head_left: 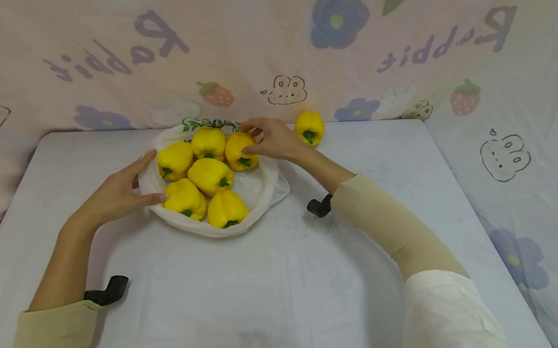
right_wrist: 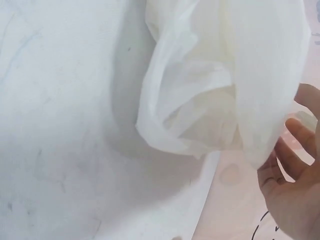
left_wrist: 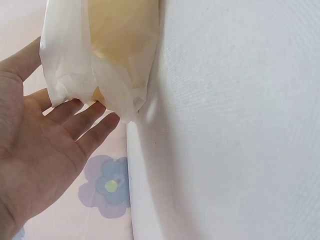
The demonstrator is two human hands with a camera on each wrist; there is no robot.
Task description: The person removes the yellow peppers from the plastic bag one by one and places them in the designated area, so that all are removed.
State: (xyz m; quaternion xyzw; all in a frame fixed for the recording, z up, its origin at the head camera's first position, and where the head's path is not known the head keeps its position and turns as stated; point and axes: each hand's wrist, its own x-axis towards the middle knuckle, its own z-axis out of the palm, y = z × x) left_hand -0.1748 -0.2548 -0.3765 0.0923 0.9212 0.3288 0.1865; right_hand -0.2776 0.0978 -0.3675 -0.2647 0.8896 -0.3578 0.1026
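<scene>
In the head view a white plastic bag (head_left: 224, 231) stands with its mouth wide, several yellow bell peppers (head_left: 210, 175) inside. My left hand (head_left: 114, 194) rests against the bag's left side, thumb at the rim. The left wrist view shows its fingers (left_wrist: 80, 120) nearly straight and touching the thin plastic. Over the bag's right rim, my right hand (head_left: 275, 138) reaches to a yellow bell pepper (head_left: 239, 154), thumb and forefinger lying by it. Its other fingers (right_wrist: 292, 157) are spread and loosely bent beside the bag in the right wrist view.
One more yellow bell pepper (head_left: 310, 128) sits on the white table (head_left: 272, 309) behind the right wrist, close to the back edge. A printed curtain (head_left: 256, 41) hangs behind the table. Black pieces (head_left: 107, 291) stick out near both forearms.
</scene>
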